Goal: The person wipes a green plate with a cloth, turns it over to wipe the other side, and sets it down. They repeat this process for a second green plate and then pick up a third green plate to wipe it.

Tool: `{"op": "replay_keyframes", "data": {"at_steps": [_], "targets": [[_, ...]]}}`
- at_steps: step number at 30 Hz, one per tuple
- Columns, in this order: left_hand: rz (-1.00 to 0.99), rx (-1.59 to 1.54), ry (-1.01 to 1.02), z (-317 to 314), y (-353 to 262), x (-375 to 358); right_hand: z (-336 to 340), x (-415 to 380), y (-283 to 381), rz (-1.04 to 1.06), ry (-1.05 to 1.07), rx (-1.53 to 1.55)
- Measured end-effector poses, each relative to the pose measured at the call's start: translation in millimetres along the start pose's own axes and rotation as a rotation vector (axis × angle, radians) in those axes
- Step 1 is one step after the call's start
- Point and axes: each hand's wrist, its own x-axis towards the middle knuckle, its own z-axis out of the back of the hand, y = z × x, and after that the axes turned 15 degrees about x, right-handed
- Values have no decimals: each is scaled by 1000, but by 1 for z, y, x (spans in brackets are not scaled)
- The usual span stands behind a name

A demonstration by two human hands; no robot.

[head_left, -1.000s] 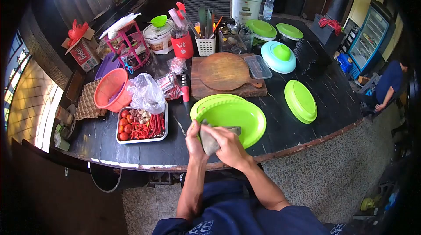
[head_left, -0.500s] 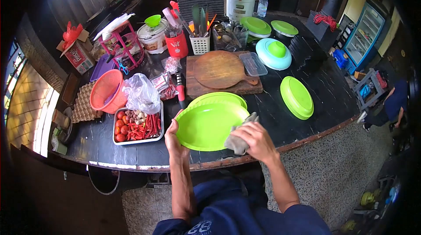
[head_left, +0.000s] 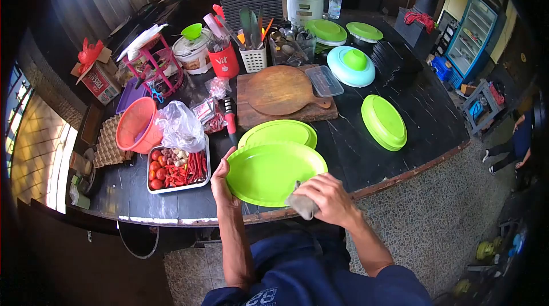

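Observation:
A green oval plate (head_left: pixel 274 172) is held up over the front edge of the table, tilted toward me. My left hand (head_left: pixel 224 183) grips its left rim, thumb along the edge. In my right hand (head_left: pixel 329 196) is a bunched grey cloth (head_left: pixel 303 203), pressed against the plate's lower right rim. Directly behind, a second green oval plate (head_left: pixel 280 130) lies on the table, partly covered by the held one. Further right, another green oval plate (head_left: pixel 384 123) rests on the black tabletop, its underside seemingly up.
A tray (head_left: pixel 178 190) of tomatoes, chillies and onions sits left, beside an orange basket (head_left: pixel 128 140) and a plastic bag (head_left: pixel 182 123). Behind are a round wooden board (head_left: pixel 280 90), a red utensil cup (head_left: pixel 224 63) and a blue dish cover (head_left: pixel 346 74). A person (head_left: pixel 517 140) stands at far right.
My right hand and the cloth have moved down and slightly left along the plate's rim. The held plate sits a little lower. The whole view has shifted slightly.

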Motion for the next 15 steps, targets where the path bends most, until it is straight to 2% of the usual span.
{"op": "replay_keyframes", "data": {"at_steps": [5, 11, 15], "targets": [[38, -43, -13, -14, 7, -4, -13, 10, 18, 23, 14, 21], [55, -87, -54, -44, 17, -14, -40, 21, 25, 115, -90, -117], [99, -95, -28, -58, 11, -24, -34, 19, 15, 74, -115, 18]]}}
